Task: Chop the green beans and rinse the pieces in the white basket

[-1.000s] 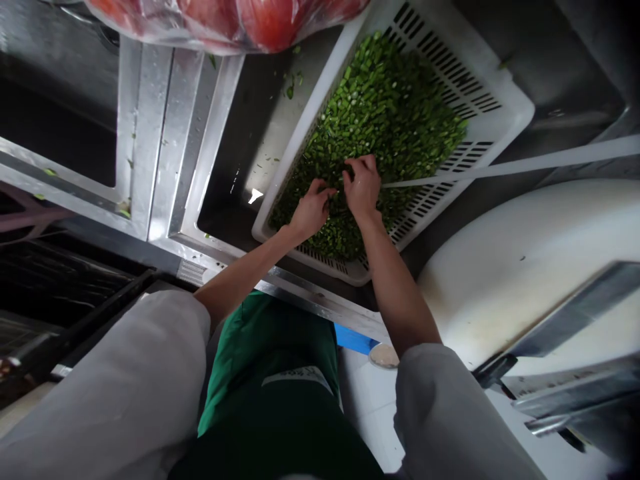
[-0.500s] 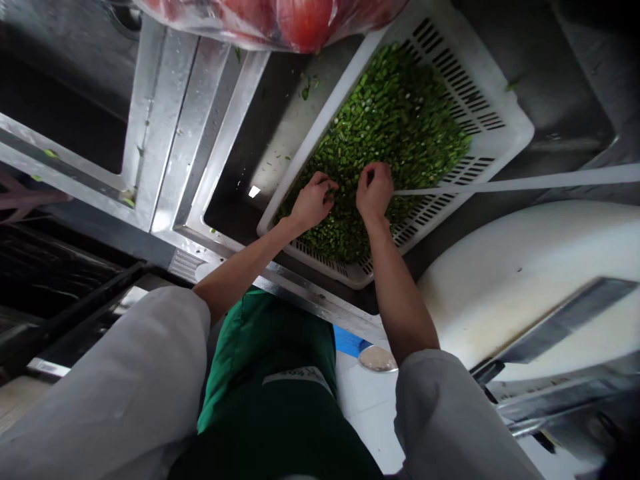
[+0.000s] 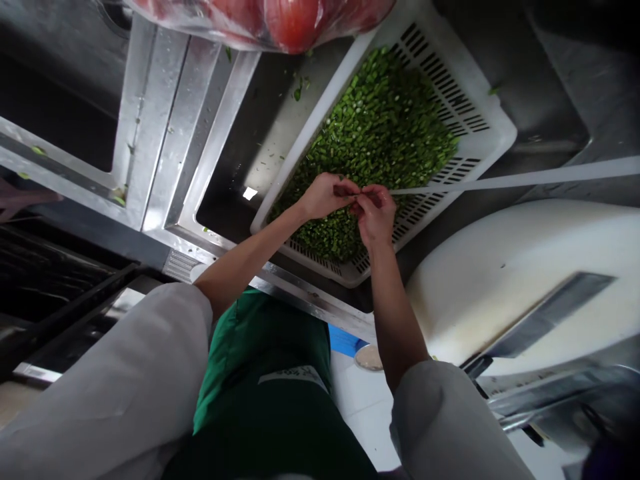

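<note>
Above the chopped green vegetable pieces (image 3: 380,127) in a white slotted plastic basket (image 3: 475,143), my two hands meet at the fingertips. My left hand (image 3: 327,195) is closed in a pinch, its fingers touching those of my right hand. My right hand (image 3: 376,215) is also pinched, with thumb and forefinger together. Whatever small thing lies between the fingertips is too small to make out. A long white strip or tube (image 3: 525,179) runs in from the right edge and its near end disappears at my right fingers; whether I hold it cannot be seen.
The basket stands in a steel sink (image 3: 270,143) with scraps on its floor. A clear bag of tomatoes (image 3: 293,23) hangs over the far edge. At right, a cleaver (image 3: 555,317) lies on a round white cutting board (image 3: 500,267). Another sink basin (image 3: 55,107) is at left.
My left hand has moved right and my right hand has turned inward, so their fingertips now meet over the basket. The view has shifted slightly.
</note>
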`<state>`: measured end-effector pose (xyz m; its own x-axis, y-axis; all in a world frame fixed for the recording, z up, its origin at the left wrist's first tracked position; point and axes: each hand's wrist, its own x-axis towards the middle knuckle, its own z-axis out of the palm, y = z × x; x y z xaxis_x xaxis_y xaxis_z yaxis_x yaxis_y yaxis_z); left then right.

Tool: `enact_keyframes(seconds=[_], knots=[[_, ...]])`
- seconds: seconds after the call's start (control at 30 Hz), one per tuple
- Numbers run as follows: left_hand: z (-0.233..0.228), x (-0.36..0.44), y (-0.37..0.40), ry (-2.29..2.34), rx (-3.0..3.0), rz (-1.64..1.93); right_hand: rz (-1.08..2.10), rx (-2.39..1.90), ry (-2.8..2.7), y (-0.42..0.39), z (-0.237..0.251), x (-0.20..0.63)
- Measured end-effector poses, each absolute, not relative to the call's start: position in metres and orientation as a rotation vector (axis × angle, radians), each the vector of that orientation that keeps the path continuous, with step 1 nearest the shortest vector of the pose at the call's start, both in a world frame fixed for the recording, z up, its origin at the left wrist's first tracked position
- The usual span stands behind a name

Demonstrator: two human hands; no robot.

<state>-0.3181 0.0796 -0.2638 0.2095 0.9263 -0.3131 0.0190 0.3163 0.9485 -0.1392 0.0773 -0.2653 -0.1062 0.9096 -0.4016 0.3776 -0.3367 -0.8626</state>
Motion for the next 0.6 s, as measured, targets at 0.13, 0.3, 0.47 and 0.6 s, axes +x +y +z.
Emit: enact_keyframes(seconds=[0.13, 0.3, 0.47, 0.6], knots=[[-0.264, -0.323, 0.074, 1.197, 1.065, 0.820, 1.543, -1.719, -1.317, 0.074, -0.261, -0.143], [-0.262, -0.325, 0.066, 1.320, 1.186, 0.793, 1.747, -1.742, -0.982, 0.073, -0.250, -0.145], [-0.250, -0.329, 0.064, 1.373, 1.386, 0.641, 1.834, -1.818, -0.862, 0.079, -0.238, -0.149], [-0.247, -0.330, 0.063, 1.390, 1.480, 0.528, 1.818, -1.867, -0.924, 0.081, -0.241, -0.154]])
